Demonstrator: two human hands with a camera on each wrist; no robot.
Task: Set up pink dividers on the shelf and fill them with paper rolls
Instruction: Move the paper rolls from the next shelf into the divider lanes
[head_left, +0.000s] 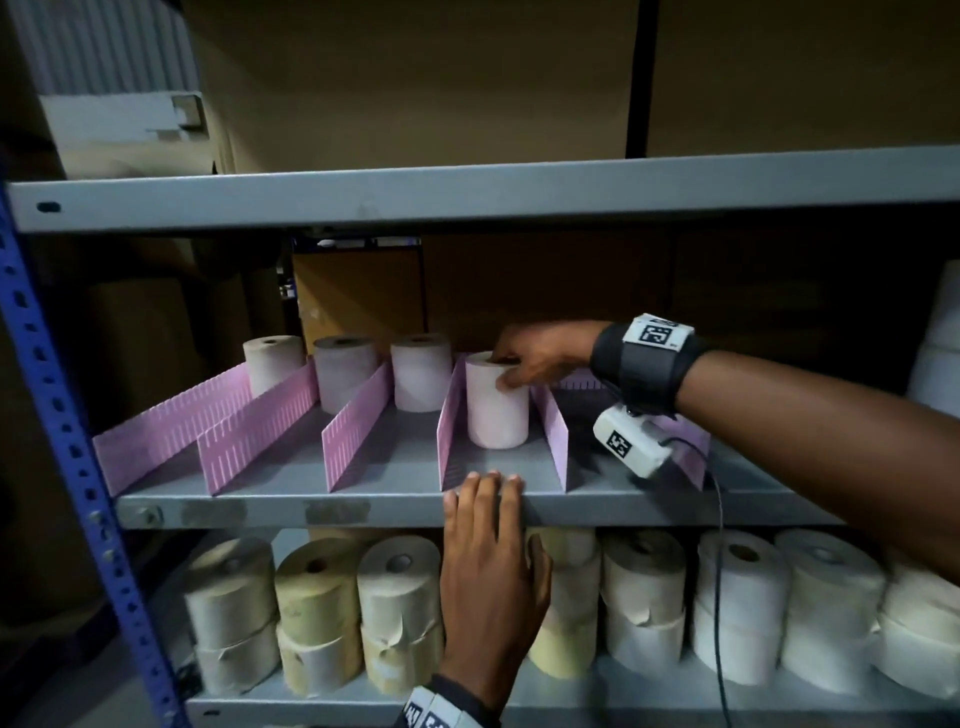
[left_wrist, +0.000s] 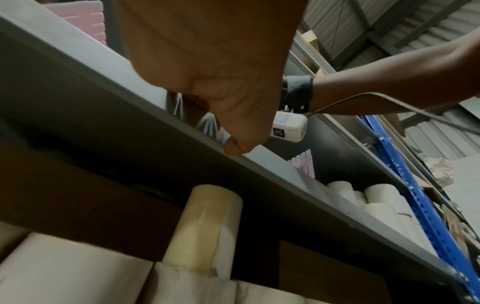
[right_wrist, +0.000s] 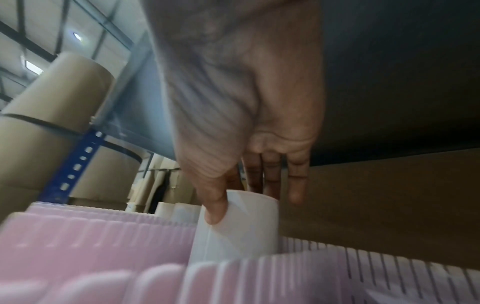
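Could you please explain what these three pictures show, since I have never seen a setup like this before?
No machine here: a person wears one camera on the head and one on each wrist. The head view shows a grey shelf with pink dividers forming lanes, and paper rolls standing in them. The right hand has its grip on the top of a white roll, thumb in front; its wrist view shows that from below. The left hand rests its fingers on the shelf edge, holding nothing. More rolls fill the shelf beneath.

I stand at a grey metal rack (head_left: 467, 200) with a blue perforated upright (head_left: 57, 415). Brown cardboard boxes (head_left: 415, 78) fill its dim top level. Overhead, a corrugated roof (right_wrist: 33, 30) carries bright lights (right_wrist: 33, 66).
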